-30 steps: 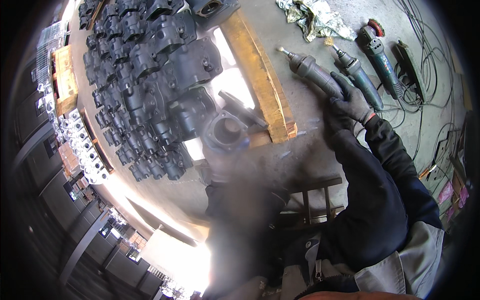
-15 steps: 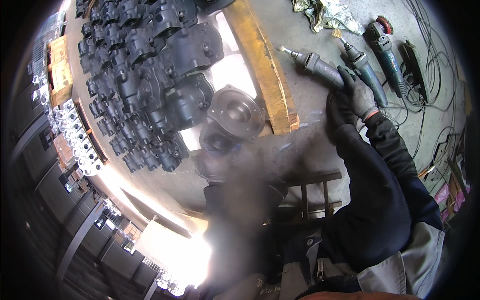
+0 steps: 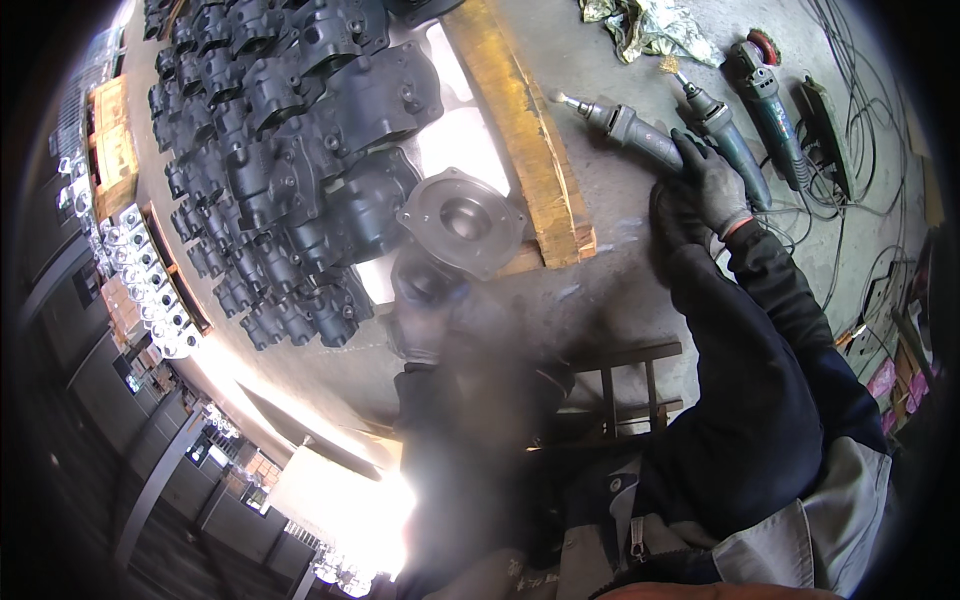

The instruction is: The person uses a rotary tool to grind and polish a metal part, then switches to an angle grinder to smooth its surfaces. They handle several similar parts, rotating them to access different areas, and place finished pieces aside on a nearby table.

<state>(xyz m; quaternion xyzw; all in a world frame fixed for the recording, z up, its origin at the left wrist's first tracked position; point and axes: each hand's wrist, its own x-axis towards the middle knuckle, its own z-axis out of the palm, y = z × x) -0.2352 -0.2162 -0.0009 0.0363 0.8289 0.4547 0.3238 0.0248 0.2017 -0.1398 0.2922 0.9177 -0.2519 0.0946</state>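
Note:
My right hand [image 3: 718, 190], in a grey glove with dark fingertips, is closed round the rear end of a die grinder [image 3: 640, 140] lying on the floor. A dark metal casting [image 3: 460, 222] with a round hollow in its flange is tilted up beside the pallet's near end. My left hand [image 3: 415, 335] is at the casting's lower end, gripping it; a hazy smear over the lens hides most of its fingers. A second die grinder [image 3: 727, 138] with a brass-coloured brush tip lies just right of the first.
Rows of dark castings [image 3: 290, 170] stand on a white sheet at the left. The pallet's yellow wooden beam [image 3: 520, 120] borders them. An angle grinder [image 3: 768, 115], loose cables [image 3: 850, 150] and a crumpled rag [image 3: 650, 35] lie on the floor. A metal frame [image 3: 625, 380] stands near my legs.
The casting at my left hand has turned slightly, its flange now facing up more fully. My right hand stays on the die grinder. The whole view has shifted a little.

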